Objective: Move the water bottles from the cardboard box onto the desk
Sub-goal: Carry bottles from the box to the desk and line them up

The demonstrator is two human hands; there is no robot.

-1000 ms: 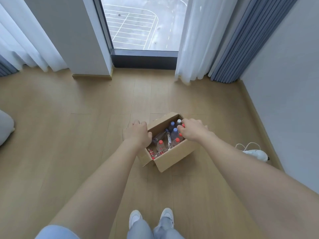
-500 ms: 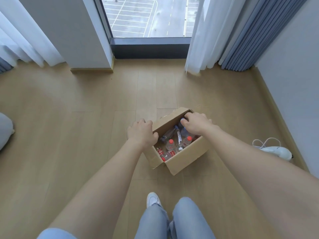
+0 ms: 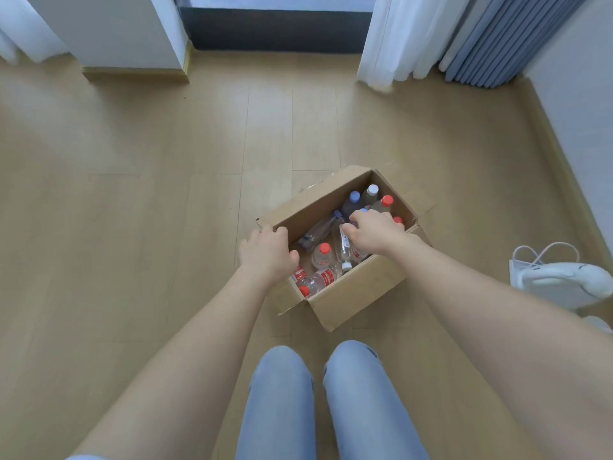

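- My left hand (image 3: 267,252) grips the cardboard box (image 3: 358,293) at its left rim, with the fingers curled over the top edge of the wall.
- My right hand (image 3: 374,232) is inside the box by the right wall, fingers curled down among the caps. I cannot tell whether it has a bottle pinched or only touches them.
- Every one of the water bottles (image 3: 320,257) I can see is in the box. A few stand upright in the far corner with white, blue and red caps. Others lie on their sides toward the near-left corner.
- The box sits open on the wood floor (image 3: 132,227), just ahead of my knees (image 3: 282,376).
- The desk is not in view.
- Judgement: the task is at its very start. No bottle shows outside the box, so the whole load is left to lift and carry.
- A white bag (image 3: 530,270) sits on the floor by the right wall, well apart from the box.
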